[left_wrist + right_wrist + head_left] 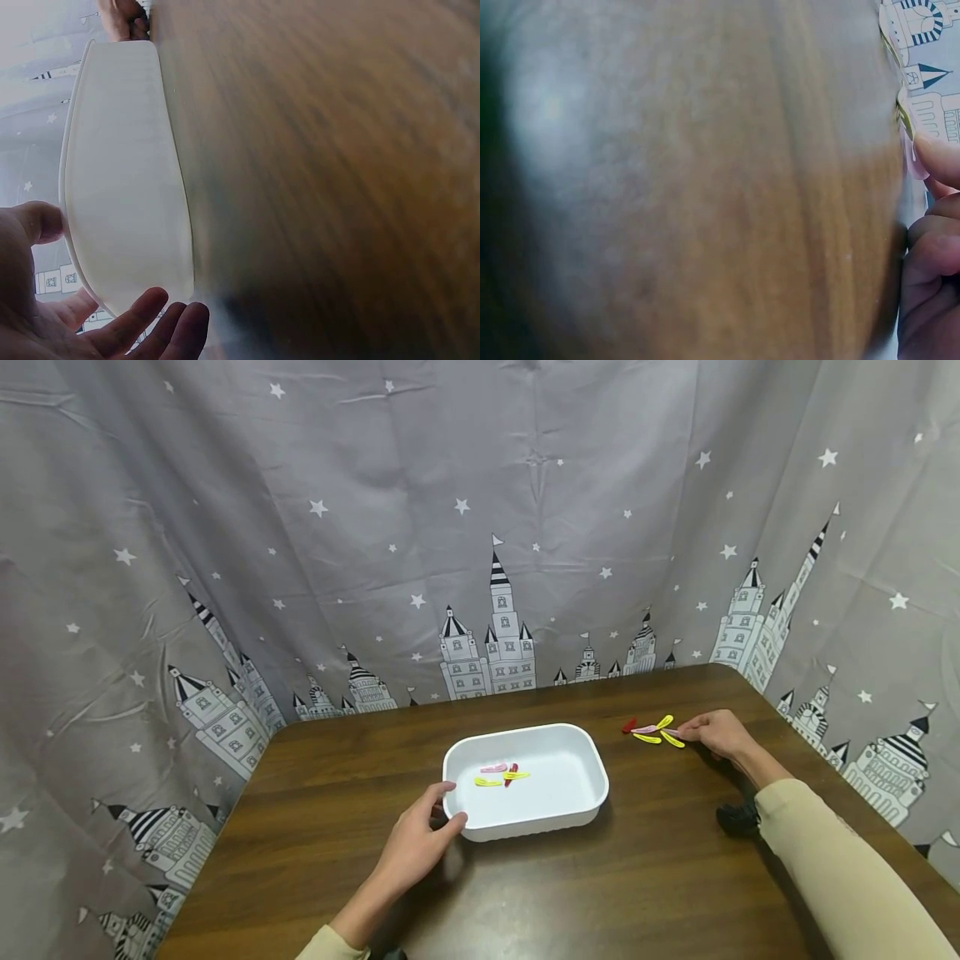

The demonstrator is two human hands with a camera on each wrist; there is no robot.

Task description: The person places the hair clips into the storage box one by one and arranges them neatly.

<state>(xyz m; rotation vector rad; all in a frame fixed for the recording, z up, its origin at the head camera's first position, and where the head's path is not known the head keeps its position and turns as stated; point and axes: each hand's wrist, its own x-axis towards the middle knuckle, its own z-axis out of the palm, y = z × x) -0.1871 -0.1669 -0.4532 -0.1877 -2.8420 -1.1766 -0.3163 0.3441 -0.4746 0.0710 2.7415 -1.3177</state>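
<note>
A white plastic tray (540, 810) stands mid-table. My left hand (420, 835) grips its near left corner; in the left wrist view the thumb meets the rim and the other fingers spread along the outer wall. Inside the tray lie a pink hair clip (493, 768), a red hair clip (513, 767) and two yellow ones, one crossing the red. Off to the right, my right hand (716, 732) pinches the end of another pink hair clip (915, 159) between thumb and index finger, low over the table. Its far end reaches in among the clips beside it.
Left of the right hand lie a red hair clip (628, 726), a pink one (642, 729) and several yellow ones (647, 739) in a loose cluster. The brown wooden table (337, 793) ends at a grey curtain (360, 527) printed with castles and stars.
</note>
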